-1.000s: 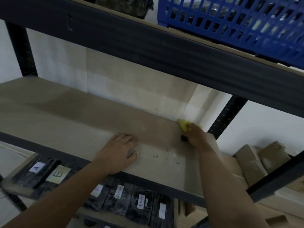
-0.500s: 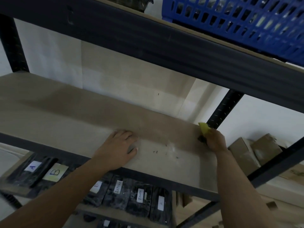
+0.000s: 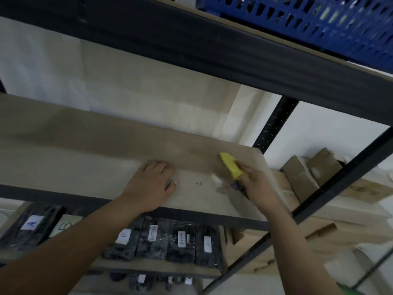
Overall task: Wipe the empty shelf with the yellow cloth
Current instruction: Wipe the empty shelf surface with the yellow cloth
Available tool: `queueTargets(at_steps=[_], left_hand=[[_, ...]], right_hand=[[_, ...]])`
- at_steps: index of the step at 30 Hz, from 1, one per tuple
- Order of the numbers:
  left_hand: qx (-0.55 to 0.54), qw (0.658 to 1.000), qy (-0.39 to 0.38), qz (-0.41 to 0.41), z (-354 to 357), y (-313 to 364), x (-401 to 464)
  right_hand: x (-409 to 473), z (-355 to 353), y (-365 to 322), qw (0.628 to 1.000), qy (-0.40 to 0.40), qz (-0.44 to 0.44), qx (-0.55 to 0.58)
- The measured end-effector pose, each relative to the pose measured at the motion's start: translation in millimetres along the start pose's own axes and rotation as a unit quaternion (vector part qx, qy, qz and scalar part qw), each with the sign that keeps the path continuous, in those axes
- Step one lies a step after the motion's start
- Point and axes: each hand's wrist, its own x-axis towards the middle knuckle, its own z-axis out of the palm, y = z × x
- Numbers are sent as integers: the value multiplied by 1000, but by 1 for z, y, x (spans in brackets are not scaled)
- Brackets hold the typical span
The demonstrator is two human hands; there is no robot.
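Observation:
The empty shelf (image 3: 85,158) is a bare beige board in a dark metal frame, running from left to right across the view. My right hand (image 3: 258,186) grips the yellow cloth (image 3: 230,168) and presses it onto the board near the right end, a little in from the edge. A dark piece shows under the cloth by my fingers. My left hand (image 3: 152,186) lies flat, palm down, on the board near its front edge, left of the cloth. Small dark specks (image 3: 198,183) and a pale smudge lie between the hands.
A blue plastic crate (image 3: 319,22) sits on the shelf above, behind a thick dark beam (image 3: 212,52). Below, black wrapped packs with white labels (image 3: 170,241) fill the lower shelf. Cardboard boxes (image 3: 308,173) lie to the right, past the black upright post (image 3: 274,122).
My right hand with the cloth went from the back right corner out to the right edge, then came back left and toward the front. My left hand stayed planted.

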Motion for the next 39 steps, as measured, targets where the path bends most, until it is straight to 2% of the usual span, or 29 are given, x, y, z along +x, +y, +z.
queueTargets(at_steps=[2,5,7,9,11,13,16,17,18,20,22,25,28,34,37,39], left_hand=[[6,1000,-8,14,-2,-4,0],[2,1000,-9,29,-2,-10,0],[-2,1000,-10,29,-2,-11,0],[-6,1000,-8,27,-1,-11,0],[-16,1000,-3,23,-1,-11,0],[-28,999,1,18,1,-13,-1],[-42,999,3,12,2,-15,0],[-42,999,5,11,2,-15,0],[-41,999,8,11,2,-14,0],[-35,999,18,11,2,-13,0],[-33,999,23,7,2,-12,0],[-37,999,21,-1,1,-11,0],[-42,999,19,-3,-1,-11,1],[-53,998,14,-22,-4,-7,-1],[-51,998,27,-24,-3,-6,-3],[-50,998,34,-24,-4,-5,-3]], right_hand=[[-14,-10,16,991,95,41,-87],[-39,8,29,952,126,86,-265],[-51,31,23,937,160,105,-291],[-54,53,5,938,175,106,-281],[-53,74,-10,953,163,63,-248],[-50,80,-17,973,161,34,-161],[-29,48,-15,971,218,96,9],[-14,34,-8,969,224,105,15],[3,22,1,972,212,105,-17],[40,8,17,972,128,92,-171],[78,6,29,948,39,71,-308],[126,9,25,943,35,21,-329],[154,23,5,933,-29,-38,-358],[131,79,-42,956,-126,-196,-178],[100,64,-41,961,-173,-193,-98],[89,38,-34,950,-239,-180,-87]])
